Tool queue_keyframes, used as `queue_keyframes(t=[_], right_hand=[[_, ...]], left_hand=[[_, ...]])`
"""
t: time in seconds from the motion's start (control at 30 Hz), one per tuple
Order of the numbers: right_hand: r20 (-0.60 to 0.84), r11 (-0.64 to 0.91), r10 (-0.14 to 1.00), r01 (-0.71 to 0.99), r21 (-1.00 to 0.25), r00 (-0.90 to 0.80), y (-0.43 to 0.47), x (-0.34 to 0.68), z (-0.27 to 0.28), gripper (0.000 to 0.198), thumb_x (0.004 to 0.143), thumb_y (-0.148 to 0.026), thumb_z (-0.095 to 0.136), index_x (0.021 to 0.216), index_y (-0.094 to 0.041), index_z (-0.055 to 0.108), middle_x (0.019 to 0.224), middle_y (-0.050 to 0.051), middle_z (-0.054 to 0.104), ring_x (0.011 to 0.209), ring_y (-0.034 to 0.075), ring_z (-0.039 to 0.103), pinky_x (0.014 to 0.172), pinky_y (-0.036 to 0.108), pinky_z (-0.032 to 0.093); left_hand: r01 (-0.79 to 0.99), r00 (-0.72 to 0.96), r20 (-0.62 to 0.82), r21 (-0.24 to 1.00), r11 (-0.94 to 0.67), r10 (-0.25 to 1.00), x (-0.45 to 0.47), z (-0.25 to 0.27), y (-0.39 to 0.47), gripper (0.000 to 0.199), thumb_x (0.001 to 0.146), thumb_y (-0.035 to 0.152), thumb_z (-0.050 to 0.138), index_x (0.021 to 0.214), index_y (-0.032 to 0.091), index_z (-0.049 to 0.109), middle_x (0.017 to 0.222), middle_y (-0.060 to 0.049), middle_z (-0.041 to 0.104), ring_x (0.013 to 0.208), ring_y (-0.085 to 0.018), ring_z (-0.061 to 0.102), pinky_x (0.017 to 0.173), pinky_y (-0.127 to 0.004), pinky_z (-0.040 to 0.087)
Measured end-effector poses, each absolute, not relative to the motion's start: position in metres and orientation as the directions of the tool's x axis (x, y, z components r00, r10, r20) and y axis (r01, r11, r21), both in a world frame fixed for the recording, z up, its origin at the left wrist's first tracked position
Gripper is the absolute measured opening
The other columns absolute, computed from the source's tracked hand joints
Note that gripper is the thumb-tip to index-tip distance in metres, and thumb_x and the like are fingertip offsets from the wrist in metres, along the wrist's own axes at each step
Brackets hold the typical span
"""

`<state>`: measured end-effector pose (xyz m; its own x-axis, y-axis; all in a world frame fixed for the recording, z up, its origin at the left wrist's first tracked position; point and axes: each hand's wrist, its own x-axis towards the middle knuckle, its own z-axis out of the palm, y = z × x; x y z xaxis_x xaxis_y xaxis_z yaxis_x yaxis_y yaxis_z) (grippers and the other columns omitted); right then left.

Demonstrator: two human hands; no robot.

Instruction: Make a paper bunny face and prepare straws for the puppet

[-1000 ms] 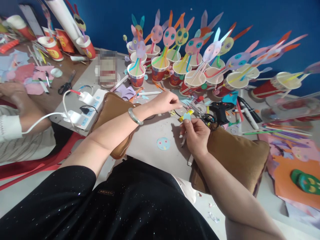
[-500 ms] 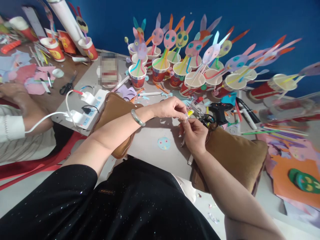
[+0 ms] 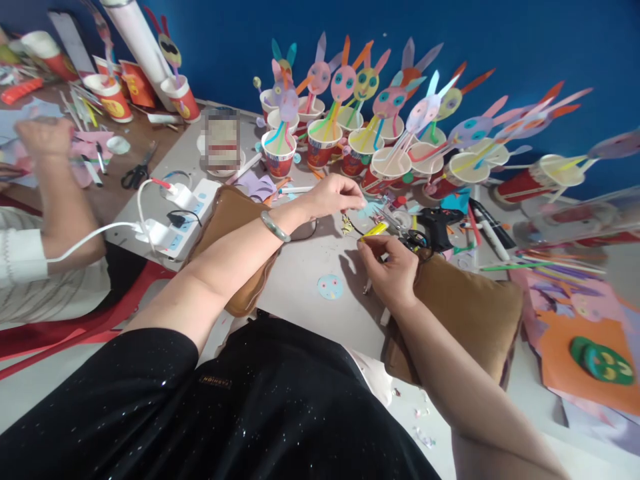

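Observation:
My left hand (image 3: 337, 197), with a bangle on its wrist, is raised over the table, thumb and fingers pinched together. Anything between them is too small to make out. Lower and to the right, my right hand (image 3: 391, 267) has its thumb and forefinger pressed together; what they hold, if anything, cannot be named. A yellow strip-like piece (image 3: 375, 230) shows just above the right fingertips. A light blue paper disc (image 3: 331, 287) with small red eyes and a yellow mark lies flat below the hands. Scissors (image 3: 417, 239) rest beside a black glue gun (image 3: 440, 223).
Several paper cups (image 3: 280, 157) with paper rabbit figures line the blue wall. Brown cushions (image 3: 465, 313) flank the work area. A power strip (image 3: 193, 210) stands left. Orange paper (image 3: 585, 373) lies right. A co-worker's hand (image 3: 46, 137) is at far left.
My hands have moved apart: the left went up and slightly left, while the right stayed near its place. At far left, the co-worker's hand has risen.

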<state>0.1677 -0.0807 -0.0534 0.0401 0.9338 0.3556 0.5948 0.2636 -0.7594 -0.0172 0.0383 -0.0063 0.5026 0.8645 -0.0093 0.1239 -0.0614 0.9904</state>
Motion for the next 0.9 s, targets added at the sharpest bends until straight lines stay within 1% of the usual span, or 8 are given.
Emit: queue_keyframes(t=[0.17,0.3,0.37,0.43,0.53,0.6,0.73,0.9], right_hand=[[0.382,0.339,0.904,0.863,-0.374,-0.19,-0.056,0.168,-0.05,0.028,0.09,-0.048,0.069,0.098,-0.022,0.074,0.092,0.01,0.073,0.094,0.031,0.066,0.089,0.048,0.045],[0.299,0.301,0.929,0.914,-0.273,-0.217,-0.033,0.159,-0.056,0.025,0.09,-0.043,0.069,0.096,-0.019,0.074,0.097,0.013,0.07,0.101,0.035,0.063,0.091,0.051,0.042],[0.297,0.292,0.935,0.895,-0.338,-0.193,-0.027,0.158,-0.058,0.019,0.091,-0.036,0.066,0.086,-0.019,0.073,0.092,0.012,0.07,0.096,0.032,0.063,0.092,0.05,0.043],[0.322,0.297,0.936,0.813,-0.502,-0.143,-0.025,0.162,-0.056,0.019,0.091,-0.035,0.065,0.079,-0.021,0.071,0.085,0.009,0.07,0.087,0.027,0.063,0.088,0.046,0.045],[0.267,0.237,0.963,0.537,-0.809,-0.023,-0.031,0.171,-0.049,0.025,0.088,-0.047,0.071,0.081,-0.023,0.07,0.076,0.003,0.069,0.071,0.02,0.059,0.073,0.037,0.048],[0.183,0.162,0.982,0.319,-0.934,0.039,-0.036,0.176,-0.044,0.032,0.083,-0.056,0.076,0.084,-0.024,0.069,0.077,0.002,0.07,0.069,0.018,0.061,0.068,0.034,0.05],[0.073,0.072,0.997,0.012,-0.997,0.037,-0.048,0.182,-0.038,0.044,0.072,-0.061,0.086,0.081,-0.026,0.06,0.09,0.002,0.076,0.074,0.018,0.069,0.073,0.035,0.058],[0.041,0.043,0.999,-0.081,-0.996,0.015,-0.06,0.19,-0.037,0.05,0.07,-0.062,0.089,0.08,-0.026,0.055,0.091,0.0,0.077,0.074,0.019,0.074,0.075,0.04,0.063]], left_hand=[[0.113,0.333,-0.009,0.993,-0.03,0.943,-0.023,-0.01,0.048,0.019,0.085,0.011,0.069,0.068,0.016,0.063,0.058,0.004,0.056,0.056,-0.005,0.049,0.062,-0.024,0.041],[0.135,0.328,-0.014,0.99,-0.032,0.945,-0.021,-0.006,0.042,0.022,0.084,0.011,0.069,0.065,0.017,0.061,0.055,0.005,0.054,0.054,-0.005,0.048,0.059,-0.023,0.04],[0.158,0.325,-0.019,0.987,-0.034,0.946,-0.021,-0.003,0.039,0.022,0.083,0.01,0.07,0.064,0.017,0.06,0.056,0.005,0.054,0.055,-0.005,0.049,0.059,-0.022,0.041],[0.17,0.327,-0.015,0.985,-0.043,0.945,-0.022,0.0,0.037,0.022,0.083,0.01,0.07,0.064,0.016,0.061,0.057,0.005,0.055,0.055,-0.005,0.05,0.06,-0.023,0.042],[0.147,0.338,-0.005,0.988,-0.048,0.941,-0.025,0.003,0.038,0.022,0.083,0.01,0.07,0.064,0.016,0.061,0.057,0.004,0.055,0.056,-0.006,0.051,0.062,-0.024,0.044],[0.115,0.333,-0.011,0.993,-0.029,0.943,-0.026,0.002,0.04,0.021,0.083,0.01,0.07,0.065,0.017,0.062,0.058,0.004,0.056,0.057,-0.006,0.051,0.063,-0.024,0.045],[0.086,0.329,-0.018,0.996,-0.012,0.944,-0.025,-0.005,0.045,0.019,0.084,0.013,0.07,0.067,0.017,0.062,0.057,0.004,0.055,0.056,-0.006,0.05,0.061,-0.024,0.044],[0.092,0.35,-0.006,0.995,-0.028,0.937,-0.025,-0.016,0.049,0.019,0.083,0.017,0.072,0.066,0.018,0.062,0.056,0.004,0.056,0.056,-0.007,0.051,0.057,-0.024,0.039]])
